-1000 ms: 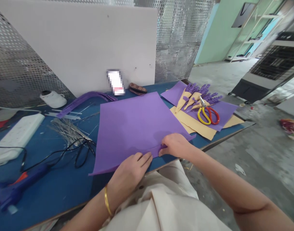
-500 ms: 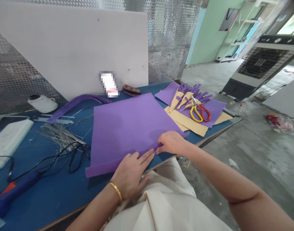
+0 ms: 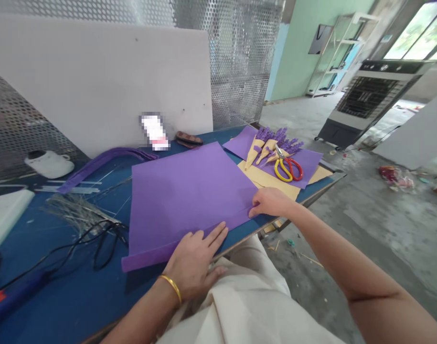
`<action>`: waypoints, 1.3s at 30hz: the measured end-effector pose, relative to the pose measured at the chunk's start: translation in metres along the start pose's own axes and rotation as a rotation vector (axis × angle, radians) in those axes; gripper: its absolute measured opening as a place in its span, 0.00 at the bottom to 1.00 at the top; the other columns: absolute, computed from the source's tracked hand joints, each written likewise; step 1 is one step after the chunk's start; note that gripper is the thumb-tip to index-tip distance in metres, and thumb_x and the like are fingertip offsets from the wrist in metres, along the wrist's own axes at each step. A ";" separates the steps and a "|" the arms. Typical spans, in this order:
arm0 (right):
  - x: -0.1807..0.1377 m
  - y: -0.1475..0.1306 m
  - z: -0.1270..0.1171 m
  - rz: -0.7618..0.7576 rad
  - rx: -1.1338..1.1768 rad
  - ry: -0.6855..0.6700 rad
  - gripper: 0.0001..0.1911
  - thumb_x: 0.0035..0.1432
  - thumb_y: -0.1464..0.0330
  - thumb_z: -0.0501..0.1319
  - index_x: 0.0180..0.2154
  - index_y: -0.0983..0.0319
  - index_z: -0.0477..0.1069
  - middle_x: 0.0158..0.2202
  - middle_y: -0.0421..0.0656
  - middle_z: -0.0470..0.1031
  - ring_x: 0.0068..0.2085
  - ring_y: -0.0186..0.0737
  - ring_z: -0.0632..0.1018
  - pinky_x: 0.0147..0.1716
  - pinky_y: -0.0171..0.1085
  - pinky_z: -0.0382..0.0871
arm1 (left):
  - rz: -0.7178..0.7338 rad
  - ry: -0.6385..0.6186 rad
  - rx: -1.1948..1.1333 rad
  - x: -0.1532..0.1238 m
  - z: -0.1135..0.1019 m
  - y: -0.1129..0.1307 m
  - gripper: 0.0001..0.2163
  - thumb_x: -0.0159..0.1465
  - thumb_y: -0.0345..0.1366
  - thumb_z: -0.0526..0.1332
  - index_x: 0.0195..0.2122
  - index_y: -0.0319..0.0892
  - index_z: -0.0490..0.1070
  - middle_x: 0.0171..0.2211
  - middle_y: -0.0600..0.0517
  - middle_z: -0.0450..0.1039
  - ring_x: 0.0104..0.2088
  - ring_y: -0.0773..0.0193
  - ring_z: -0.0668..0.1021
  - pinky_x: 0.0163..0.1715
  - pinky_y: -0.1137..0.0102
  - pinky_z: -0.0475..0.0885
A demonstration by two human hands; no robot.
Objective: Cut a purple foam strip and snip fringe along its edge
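Observation:
A large sheet of purple paper (image 3: 189, 186) lies on the blue tabletop, its near edge folded over in a narrow strip. My left hand (image 3: 195, 258), with a gold bangle at the wrist, rests flat on that strip, fingers stretched out and the thumb apart. At the right end of the fold, my right hand (image 3: 270, 203) is closed on the sheet's edge, thumb and fingers pinched together. Its fingers partly hide the corner there. Just beyond this hand lie scissors (image 3: 288, 168) with one yellow and one red handle, over small lavender bunches (image 3: 266, 150) wrapped in tan paper.
Wires (image 3: 73, 212), a black cord (image 3: 109, 239) and a blue glue gun (image 3: 21, 294) lie on the left. Purple strips (image 3: 100, 165), a white cup-like object (image 3: 48, 165), a blurred phone (image 3: 154, 131) and a brown case (image 3: 188, 139) sit behind. The table edge (image 3: 254, 239) runs along my lap.
My right hand has slid right along the fold to the sheet's right corner, pressing it down. My left hand stays on the strip. The view has shifted slightly right.

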State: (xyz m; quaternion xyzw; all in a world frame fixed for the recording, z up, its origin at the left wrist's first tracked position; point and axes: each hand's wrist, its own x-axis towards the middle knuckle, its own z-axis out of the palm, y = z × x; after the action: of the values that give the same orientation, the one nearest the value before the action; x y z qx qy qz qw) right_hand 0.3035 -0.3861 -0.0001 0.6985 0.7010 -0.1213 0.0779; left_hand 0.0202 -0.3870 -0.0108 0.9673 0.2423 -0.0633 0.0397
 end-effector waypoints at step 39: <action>-0.064 -0.070 0.093 -0.296 0.065 0.687 0.27 0.60 0.70 0.53 0.60 0.71 0.64 0.62 0.55 0.66 0.63 0.52 0.64 0.62 0.51 0.59 | -0.041 -0.039 0.053 0.011 -0.003 0.007 0.39 0.60 0.57 0.57 0.69 0.48 0.50 0.71 0.49 0.44 0.43 0.47 0.76 0.43 0.52 0.69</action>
State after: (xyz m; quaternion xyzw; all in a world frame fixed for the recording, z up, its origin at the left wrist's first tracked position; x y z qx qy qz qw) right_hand 0.2287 -0.4732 -0.0672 0.5917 0.7753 0.0882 -0.2022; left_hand 0.0334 -0.3880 -0.0088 0.9614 0.2596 -0.0892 0.0174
